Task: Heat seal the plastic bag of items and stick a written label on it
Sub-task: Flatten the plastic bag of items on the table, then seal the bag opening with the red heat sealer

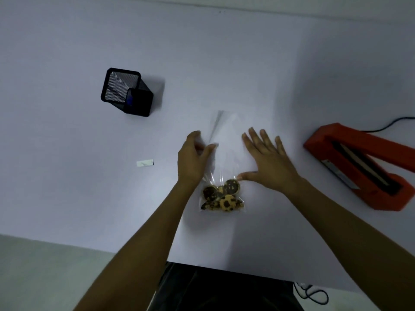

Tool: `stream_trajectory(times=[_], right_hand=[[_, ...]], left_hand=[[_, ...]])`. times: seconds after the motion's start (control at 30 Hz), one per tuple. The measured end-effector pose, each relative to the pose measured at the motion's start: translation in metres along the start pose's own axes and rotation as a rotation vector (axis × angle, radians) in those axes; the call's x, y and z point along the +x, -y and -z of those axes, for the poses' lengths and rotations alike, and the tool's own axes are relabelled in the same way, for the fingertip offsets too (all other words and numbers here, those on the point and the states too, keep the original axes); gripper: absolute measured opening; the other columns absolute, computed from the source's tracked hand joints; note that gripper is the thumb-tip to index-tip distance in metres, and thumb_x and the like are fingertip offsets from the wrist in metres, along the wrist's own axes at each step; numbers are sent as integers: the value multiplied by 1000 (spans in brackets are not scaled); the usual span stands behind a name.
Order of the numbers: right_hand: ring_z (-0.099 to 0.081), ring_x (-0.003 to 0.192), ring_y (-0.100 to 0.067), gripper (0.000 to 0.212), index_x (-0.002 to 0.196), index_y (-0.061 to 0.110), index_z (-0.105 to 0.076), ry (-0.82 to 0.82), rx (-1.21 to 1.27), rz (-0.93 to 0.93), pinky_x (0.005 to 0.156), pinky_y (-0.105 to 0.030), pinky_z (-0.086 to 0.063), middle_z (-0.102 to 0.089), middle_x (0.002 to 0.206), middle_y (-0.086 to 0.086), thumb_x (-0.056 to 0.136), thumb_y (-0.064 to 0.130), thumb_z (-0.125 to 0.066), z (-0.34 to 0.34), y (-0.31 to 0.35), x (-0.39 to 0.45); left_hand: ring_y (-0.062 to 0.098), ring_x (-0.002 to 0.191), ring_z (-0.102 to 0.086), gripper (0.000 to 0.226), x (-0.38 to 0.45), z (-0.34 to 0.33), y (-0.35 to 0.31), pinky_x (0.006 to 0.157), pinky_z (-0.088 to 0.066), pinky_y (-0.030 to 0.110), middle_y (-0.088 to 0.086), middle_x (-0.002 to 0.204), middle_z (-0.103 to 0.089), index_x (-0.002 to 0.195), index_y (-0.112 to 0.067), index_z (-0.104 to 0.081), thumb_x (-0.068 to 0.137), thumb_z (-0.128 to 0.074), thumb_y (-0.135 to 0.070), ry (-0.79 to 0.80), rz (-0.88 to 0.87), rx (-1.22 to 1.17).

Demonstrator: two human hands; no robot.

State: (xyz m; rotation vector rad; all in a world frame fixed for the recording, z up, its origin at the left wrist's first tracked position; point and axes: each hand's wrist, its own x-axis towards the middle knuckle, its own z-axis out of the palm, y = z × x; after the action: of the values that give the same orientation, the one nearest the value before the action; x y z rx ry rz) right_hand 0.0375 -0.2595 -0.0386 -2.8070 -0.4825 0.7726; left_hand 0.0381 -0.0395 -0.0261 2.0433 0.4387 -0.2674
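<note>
The clear bag [224, 153] w/ cookies [222, 197] is lying on the table [67, 176], btw both hands. Left hand [193, 158] is pinching its edge; right hand [267, 158] is pressing flat, fingers spread. Seems prep before sealing; next, mouth is needing the red sealer [359, 167].

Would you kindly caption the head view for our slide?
Left hand grips clear cookie bag; right hand lies flat beside it; red heat sealer waits alongside.

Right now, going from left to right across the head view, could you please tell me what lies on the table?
Black mesh pen holder → small white label → left hand → clear bag of cookies → right hand → red heat sealer.
</note>
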Motion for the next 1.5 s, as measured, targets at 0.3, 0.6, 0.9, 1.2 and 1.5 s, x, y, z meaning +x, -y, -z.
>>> stream_trajectory(times=[0.3,0.6,0.9,1.2,1.5], right_hand=[[0,145,-11,97,153,22,-11,-137,807,-298,119,-38,-5,-10,158,13,80,43,-73,12,28,-11],[-72,87,-17,13,91,11,-73,-473,1537,-508,86,-27,-55,-75,89,-9,93,18,-62,25,51,-54],[-71,83,-23,11,90,7,-72,-648,1663,-753,88,-36,-55,-75,84,-13,89,15,-65,14,30,-154],[-70,81,-22,14,93,3,-71,-722,1708,-929,80,-30,-55,-76,84,-11,87,15,-67,6,-33,-219],[-69,75,-18,12,90,10,-70,-672,1619,-945,75,-30,-55,-76,81,-5,90,19,-63,1,-78,-212]], left_hand=[[4,80,-63,14,-3,4,-10,74,-51,18,-11,85,-68,97,-12,-68,96,-56,-19,114,122,-294],[10,64,-66,10,-23,10,-41,64,-54,18,-7,68,-71,89,-10,-68,93,-60,-16,339,158,-407],[18,66,-67,16,-69,-40,-81,66,-55,29,7,80,-75,91,-5,-69,92,-60,-18,587,99,-228],[22,64,-67,15,-105,-127,-117,63,-55,25,13,80,-74,93,-2,-67,92,-57,-13,722,68,-71],[22,66,-68,21,-109,-173,-121,61,-51,26,10,76,-72,93,-13,-66,96,-54,-30,631,43,-16]])
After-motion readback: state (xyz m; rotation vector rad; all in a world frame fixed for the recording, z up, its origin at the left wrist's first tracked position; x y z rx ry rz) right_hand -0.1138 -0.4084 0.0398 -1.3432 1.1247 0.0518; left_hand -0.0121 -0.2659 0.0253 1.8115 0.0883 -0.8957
